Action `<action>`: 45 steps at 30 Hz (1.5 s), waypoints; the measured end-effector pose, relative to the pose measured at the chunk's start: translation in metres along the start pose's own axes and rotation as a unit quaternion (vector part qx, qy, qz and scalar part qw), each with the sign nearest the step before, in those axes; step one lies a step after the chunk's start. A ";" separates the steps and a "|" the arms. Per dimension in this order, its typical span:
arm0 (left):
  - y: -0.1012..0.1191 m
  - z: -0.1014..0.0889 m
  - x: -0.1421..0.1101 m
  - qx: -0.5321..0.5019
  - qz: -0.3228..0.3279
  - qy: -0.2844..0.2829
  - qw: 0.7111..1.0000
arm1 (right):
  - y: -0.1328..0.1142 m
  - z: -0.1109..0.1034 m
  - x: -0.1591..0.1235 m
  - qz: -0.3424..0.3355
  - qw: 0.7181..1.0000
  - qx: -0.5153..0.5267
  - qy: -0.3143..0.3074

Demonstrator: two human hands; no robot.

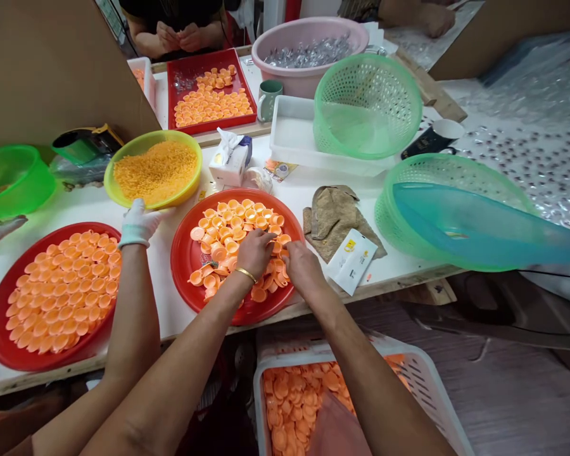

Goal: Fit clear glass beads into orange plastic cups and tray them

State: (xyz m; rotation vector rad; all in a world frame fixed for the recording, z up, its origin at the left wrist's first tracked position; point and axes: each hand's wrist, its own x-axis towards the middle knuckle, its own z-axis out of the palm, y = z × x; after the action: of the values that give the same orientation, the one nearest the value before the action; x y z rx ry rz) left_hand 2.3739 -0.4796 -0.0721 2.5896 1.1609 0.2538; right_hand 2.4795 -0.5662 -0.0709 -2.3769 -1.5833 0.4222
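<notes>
Our left hand [255,252] and right hand [300,265] meet, fingers curled on orange caps [228,229] directly beneath, on the red tray [183,259].

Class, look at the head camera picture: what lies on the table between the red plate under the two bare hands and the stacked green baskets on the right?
In the head view, a crumpled tan cloth and a white packet lie between the red plate and the green baskets.

Both hands' fingers [270,244] are hiding among caps [228,228], grip unreadable. Bottom edge is cutting off crate [427,373]; left edge is clipping green bowl [9,183]. Pink tub [308,35] contents are too blurry to ID.
</notes>
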 end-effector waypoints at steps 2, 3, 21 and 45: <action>-0.005 -0.006 -0.006 -0.009 -0.010 0.015 1.000 | -0.002 0.006 0.002 -0.003 1.000 0.007 0.010; -0.008 -0.010 -0.012 -0.007 -0.016 0.023 1.000 | -0.002 0.007 0.004 -0.006 1.000 0.011 0.016; 0.004 -0.022 -0.041 0.031 0.005 -0.050 0.998 | -0.021 0.015 -0.060 0.001 0.998 -0.036 0.049; -0.092 -0.037 -0.043 -0.045 -0.314 0.164 0.934 | -0.112 0.020 -0.002 -0.174 0.983 0.043 0.049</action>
State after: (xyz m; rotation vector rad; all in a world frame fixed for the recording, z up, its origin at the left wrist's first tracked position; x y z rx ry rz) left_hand 2.2709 -0.4465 -0.0696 2.0015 1.9632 0.5836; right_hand 2.3758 -0.5249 -0.0488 -1.9701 -1.8449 0.2901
